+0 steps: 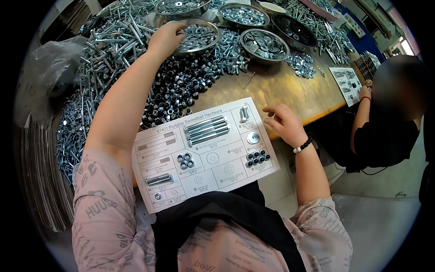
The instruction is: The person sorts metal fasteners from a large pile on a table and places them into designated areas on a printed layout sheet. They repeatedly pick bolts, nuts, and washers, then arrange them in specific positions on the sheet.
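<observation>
My left hand [166, 40] is over the near left rim of a metal bowl of washers [199, 37]. Its fingers are curled together, and what they may hold is hidden. My right hand [285, 123] hovers by the right edge of a printed white card [213, 174], fingers loosely bent and apart, with nothing in them. The card lies at the table edge in front of me. On it are long bolts [206, 130], short bolts [158, 179], a small bolt pair [244, 114], a large washer [253, 138], silver nuts [185, 161] and black-ringed nuts [258, 158].
Piles of bolts [111, 54] and lock nuts [174, 86] cover the table's left side. More washer bowls [264, 45] and a dark bowl [294, 31] stand behind. A co-worker [385, 118] at the right handles another card [345, 85]. Stacked cardboard [45, 177] stands at the left.
</observation>
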Demonstrator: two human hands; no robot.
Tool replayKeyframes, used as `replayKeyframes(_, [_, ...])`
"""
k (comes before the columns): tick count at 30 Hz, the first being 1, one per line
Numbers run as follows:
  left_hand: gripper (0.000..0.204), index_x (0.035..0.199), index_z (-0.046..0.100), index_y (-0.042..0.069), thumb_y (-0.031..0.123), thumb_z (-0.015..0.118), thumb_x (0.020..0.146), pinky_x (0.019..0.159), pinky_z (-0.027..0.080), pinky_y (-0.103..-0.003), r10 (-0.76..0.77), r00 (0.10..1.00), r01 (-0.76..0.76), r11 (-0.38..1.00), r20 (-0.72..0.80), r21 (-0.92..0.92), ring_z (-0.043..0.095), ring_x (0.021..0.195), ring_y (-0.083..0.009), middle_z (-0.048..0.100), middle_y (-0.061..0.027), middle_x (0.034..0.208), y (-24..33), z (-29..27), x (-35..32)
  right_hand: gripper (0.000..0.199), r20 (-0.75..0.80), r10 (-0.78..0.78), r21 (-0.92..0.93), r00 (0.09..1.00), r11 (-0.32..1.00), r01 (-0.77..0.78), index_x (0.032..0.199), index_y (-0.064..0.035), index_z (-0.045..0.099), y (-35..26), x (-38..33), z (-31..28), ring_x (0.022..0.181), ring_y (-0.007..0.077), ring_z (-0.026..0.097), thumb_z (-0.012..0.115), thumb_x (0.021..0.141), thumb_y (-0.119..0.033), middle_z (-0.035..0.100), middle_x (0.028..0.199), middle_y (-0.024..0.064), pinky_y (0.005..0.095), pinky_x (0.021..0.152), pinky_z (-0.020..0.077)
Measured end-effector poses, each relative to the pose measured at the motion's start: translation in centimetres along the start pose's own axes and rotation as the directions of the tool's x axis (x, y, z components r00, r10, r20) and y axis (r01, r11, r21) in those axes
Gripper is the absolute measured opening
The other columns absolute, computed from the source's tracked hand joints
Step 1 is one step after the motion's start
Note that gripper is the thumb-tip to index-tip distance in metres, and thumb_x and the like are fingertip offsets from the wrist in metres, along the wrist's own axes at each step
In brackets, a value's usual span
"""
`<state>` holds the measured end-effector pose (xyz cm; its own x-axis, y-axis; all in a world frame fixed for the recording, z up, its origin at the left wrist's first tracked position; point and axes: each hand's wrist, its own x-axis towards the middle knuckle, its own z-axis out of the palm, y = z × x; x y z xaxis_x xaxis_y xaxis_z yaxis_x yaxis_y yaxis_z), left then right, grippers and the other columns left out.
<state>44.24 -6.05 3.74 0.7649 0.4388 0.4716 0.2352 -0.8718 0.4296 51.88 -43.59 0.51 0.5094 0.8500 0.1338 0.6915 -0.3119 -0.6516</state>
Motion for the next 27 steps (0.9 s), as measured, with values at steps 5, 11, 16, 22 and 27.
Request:
replayKeyframes(5, [0.023,0.097,0.064,0.004,0.017,0.065,0.077,0.067,0.046,-0.024,-0.144,0.980,0.197,0.831,0.140,-0.520,0.059,0.075,-0.0118,0.064,-0.0054,0.082,6.7,-1.0,-2.9,0.022,-0.068,0.125,0.412,0.990,0.907,-0.086,0.098,-0.0019,0.060,-1.2,0.2,1.4,0.069,0.0123,0.056,0.062,0.078,-0.009,0.058,0.084,0.0054,0.0248,0.065,0.0457])
replayKeyframes(11, [0.023,0.093,0.066,0.008,0.007,0.066,0.070,0.064,0.045,-0.025,0.053,0.934,0.211,0.718,0.354,-0.663,0.054,0.071,-0.0128,0.057,-0.0040,0.077,13.1,-2.3,-14.9,0.038,0.227,0.172,0.960,0.959,-0.202,-0.192,0.127,-0.0019,0.035,-8.0,-1.0,7.1,0.109,0.0151,0.046,0.037,0.095,-0.023,0.044,0.121,0.0081,0.0307,0.094,0.0373])
replayKeyframes(16, [0.034,0.100,0.058,0.007,0.002,0.067,0.067,0.066,0.046,-0.030,0.245,0.936,-0.069,0.832,0.253,-0.550,0.056,0.075,-0.0212,0.058,-0.0073,0.090,13.6,-1.3,-18.9,0.046,0.297,0.179,0.880,0.938,-0.433,-0.196,0.129,0.0000,0.031,-10.7,-2.1,9.3,0.116,0.0217,0.039,0.027,0.097,-0.033,0.041,0.122,0.0099,0.0355,0.102,0.0280])
replayKeyframes(22, [0.045,0.105,0.056,0.008,0.000,0.067,0.062,0.062,0.045,-0.032,0.278,0.961,-0.265,0.896,-0.016,-0.357,0.056,0.067,-0.0230,0.058,-0.0045,0.082,13.7,-2.2,-20.2,0.045,0.199,0.117,0.931,0.973,-0.334,-0.150,0.132,-0.0013,0.030,-11.5,-3.6,10.0,0.108,0.0143,0.046,0.046,0.093,-0.016,0.047,0.116,0.0064,0.0300,0.096,0.0346])
replayKeyframes(27, [0.060,0.114,0.051,0.011,0.002,0.071,0.058,0.057,0.037,-0.031,0.491,0.852,-0.521,0.825,-0.180,-0.218,0.055,0.066,-0.0180,0.059,0.0009,0.077,13.4,-2.8,-20.8,0.040,0.203,0.168,0.979,0.965,-0.006,-0.205,0.126,0.0007,0.042,-11.5,-4.0,9.2,0.098,0.0111,0.051,0.053,0.087,-0.006,0.054,0.110,0.0067,0.0246,0.086,0.0420])
